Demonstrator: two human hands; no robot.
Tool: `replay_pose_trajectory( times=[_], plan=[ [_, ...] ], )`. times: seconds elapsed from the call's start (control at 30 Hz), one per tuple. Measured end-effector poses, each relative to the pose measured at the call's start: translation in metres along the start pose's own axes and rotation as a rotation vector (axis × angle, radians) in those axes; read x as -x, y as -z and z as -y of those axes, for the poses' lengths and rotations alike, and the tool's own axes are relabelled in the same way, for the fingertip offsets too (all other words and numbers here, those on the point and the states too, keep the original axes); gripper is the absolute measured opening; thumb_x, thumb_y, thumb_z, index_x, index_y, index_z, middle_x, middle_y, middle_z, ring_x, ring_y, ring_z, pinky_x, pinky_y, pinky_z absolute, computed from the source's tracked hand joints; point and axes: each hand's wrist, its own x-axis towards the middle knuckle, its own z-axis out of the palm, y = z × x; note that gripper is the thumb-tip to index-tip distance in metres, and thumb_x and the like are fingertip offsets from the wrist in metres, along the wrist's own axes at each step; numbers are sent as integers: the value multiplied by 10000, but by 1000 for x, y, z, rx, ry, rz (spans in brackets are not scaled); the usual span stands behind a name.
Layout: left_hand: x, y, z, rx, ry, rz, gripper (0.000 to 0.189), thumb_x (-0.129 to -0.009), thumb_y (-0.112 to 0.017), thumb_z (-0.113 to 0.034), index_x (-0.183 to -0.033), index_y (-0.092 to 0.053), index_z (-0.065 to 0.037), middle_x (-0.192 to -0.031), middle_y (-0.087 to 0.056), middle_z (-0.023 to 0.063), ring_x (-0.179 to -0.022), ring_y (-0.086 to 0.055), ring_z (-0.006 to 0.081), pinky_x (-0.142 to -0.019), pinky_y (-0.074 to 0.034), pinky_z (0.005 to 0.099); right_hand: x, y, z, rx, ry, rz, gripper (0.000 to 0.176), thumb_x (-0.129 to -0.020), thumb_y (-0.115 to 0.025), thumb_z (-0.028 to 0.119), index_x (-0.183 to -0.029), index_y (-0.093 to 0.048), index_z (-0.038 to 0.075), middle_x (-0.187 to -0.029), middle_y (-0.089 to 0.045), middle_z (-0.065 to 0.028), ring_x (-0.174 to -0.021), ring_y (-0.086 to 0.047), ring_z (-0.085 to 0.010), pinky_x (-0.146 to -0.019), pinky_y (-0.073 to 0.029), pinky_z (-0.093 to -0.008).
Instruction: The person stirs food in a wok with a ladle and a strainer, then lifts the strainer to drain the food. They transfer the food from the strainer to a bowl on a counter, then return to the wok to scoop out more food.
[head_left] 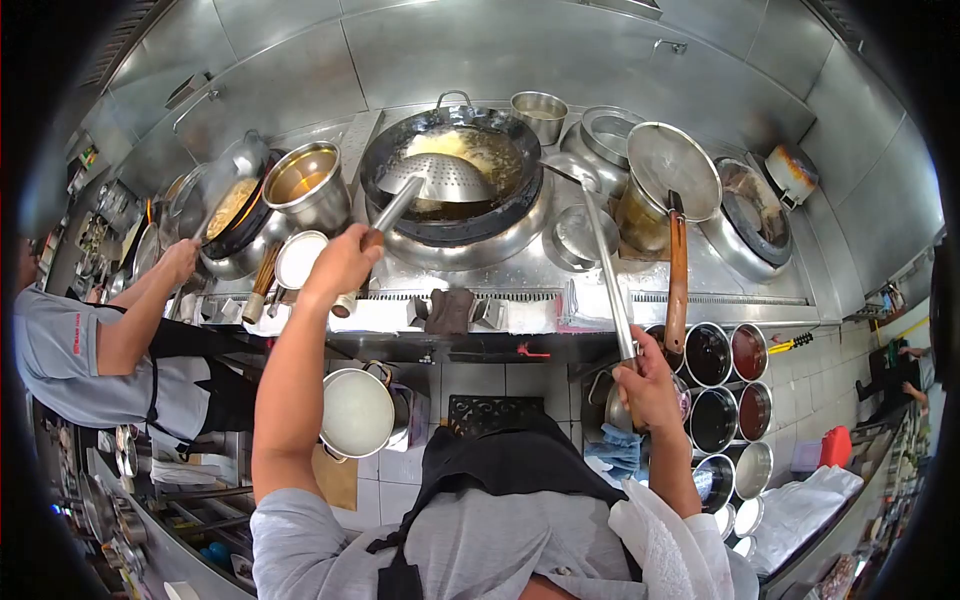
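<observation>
My left hand (pixel 348 262) is closed around the handle of a perforated skimmer (pixel 445 180), whose metal bowl is over the black wok (pixel 375 155). Dark oil fills the wok, and pale yellow food (pixel 440 143) bubbles at its surface behind the skimmer. Lower right, my right hand (pixel 650 382) grips the end of a long metal ladle (pixel 607 260). The ladle's shaft slants up and left toward the wok's right side; I cannot make out its bowl clearly. A fine-mesh strainer (pixel 675 165) with a wooden handle rests on a pot right of the ladle.
A steel pot of amber liquid (pixel 302 178) stands left of the wok. Another person (pixel 130 340) works at a wok (pixel 240 210) on the far left. Several round containers (pixel 712 420) stand at lower right. A pot of whitish liquid (pixel 358 412) sits below the counter edge.
</observation>
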Motion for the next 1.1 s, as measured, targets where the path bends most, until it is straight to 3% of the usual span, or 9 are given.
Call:
replay_pose_trajectory(
  times=[0.2,0.33,0.43,0.63,0.7,0.8,0.9,1.03,1.1],
  plan=[
    [42,-32,-16,104,-18,22,558,-871,-679,-298,-1327,-536,-10,-1077,-698,239,-1016,-674,395,-887,-513,440,-20,5,-27,38,-96,-84,750,-825,-642,-30,-1501,-320,15,-725,-554,-25,-487,-512,-96,-413,-404,-238],
    [41,-62,-13,333,33,71,639,-875,-695,-269,-1411,-462,-10,-771,-628,53,-562,-560,117,-497,-466,298,-40,4,-61,138,-138,-129,762,-819,-665,-5,-1500,-323,9,-744,-567,-29,-491,-523,-104,-427,-405,-257],
    [41,-71,-9,386,25,34,659,-876,-702,-287,-1411,-456,9,-770,-614,47,-566,-560,117,-486,-461,281,-45,-1,-82,145,-125,-143,769,-833,-659,-3,-1512,-299,18,-746,-555,-35,-478,-502,-99,-423,-407,-261],
    [55,-53,-43,708,220,138,694,-879,-711,-255,-1456,-415,-7,-867,-602,63,-556,-550,107,-456,-460,259,-49,34,-118,-175,-254,-370,596,-1002,-465,570,-1359,-543,99,-1107,-667,-120,-882,-664,-197,-739,-507,-279],
    [46,-65,-34,834,241,120,694,-874,-692,-202,-1469,-392,-8,-903,-606,78,-555,-559,113,-451,-467,270,-55,70,-128,-572,-225,-307,653,-992,-444,619,-1338,-533,72,-1166,-666,-146,-989,-665,-273,-838,-548,-406],
    [29,-68,-19,803,240,145,753,-850,-661,-138,-1505,-317,4,-935,-613,97,-563,-572,131,-452,-477,284,-60,88,-92,-964,-71,-263,633,-1005,-420,602,-1321,-526,64,-1160,-659,-159,-934,-677,-297,-843,-568,-432],
    [22,-52,-8,571,233,140,740,-822,-605,-100,-1511,-342,-30,-910,-623,97,-564,-567,146,-443,-468,311,-79,103,-54,-925,40,-175,642,-1010,-396,606,-1311,-509,50,-1156,-656,-161,-914,-684,-280,-801,-589,-403],
    [14,-33,41,379,66,21,648,-844,-650,-162,-1456,-456,-73,-898,-650,83,-615,-595,174,-426,-451,327,-127,118,-21,-561,-59,-125,365,-1020,-555,308,-1268,-492,47,-1094,-661,-166,-792,-650,-208,-614,-573,-293],
    [20,-15,45,328,157,49,647,-859,-670,-179,-1455,-462,-37,-1136,-689,148,-953,-675,232,-740,-567,353,-137,120,5,-416,-61,-171,247,-974,-607,126,-1179,-491,51,-952,-651,-130,-672,-607,-172,-529,-539,-299]
  ],
)
